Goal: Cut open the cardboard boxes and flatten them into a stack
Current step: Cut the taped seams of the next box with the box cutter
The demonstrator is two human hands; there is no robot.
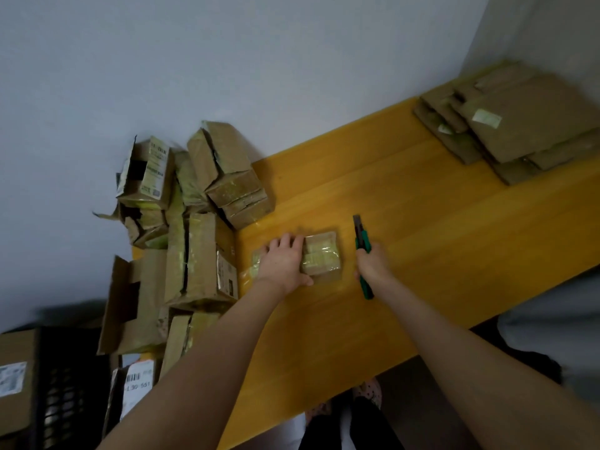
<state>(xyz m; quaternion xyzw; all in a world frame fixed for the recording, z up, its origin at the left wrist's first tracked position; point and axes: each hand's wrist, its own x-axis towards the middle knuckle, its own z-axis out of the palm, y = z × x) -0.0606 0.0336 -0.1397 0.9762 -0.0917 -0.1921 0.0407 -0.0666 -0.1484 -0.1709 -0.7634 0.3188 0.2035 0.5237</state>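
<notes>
Your L hand (284, 261) grips a small taped cardboard box (321, 254) on the yellow table (422, 222). R hand (373, 264), near it, is clenched round a green utility knife (361, 237), blade pointing away. Box pile (201, 228) sits left of L hand; flattened stack (513, 125) well beyond R hand.

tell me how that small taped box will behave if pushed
The small box likely slides easily: glossy tape on a smooth table, hence the left hand holding it. Probably light and stiff, being small and still taped.
</notes>
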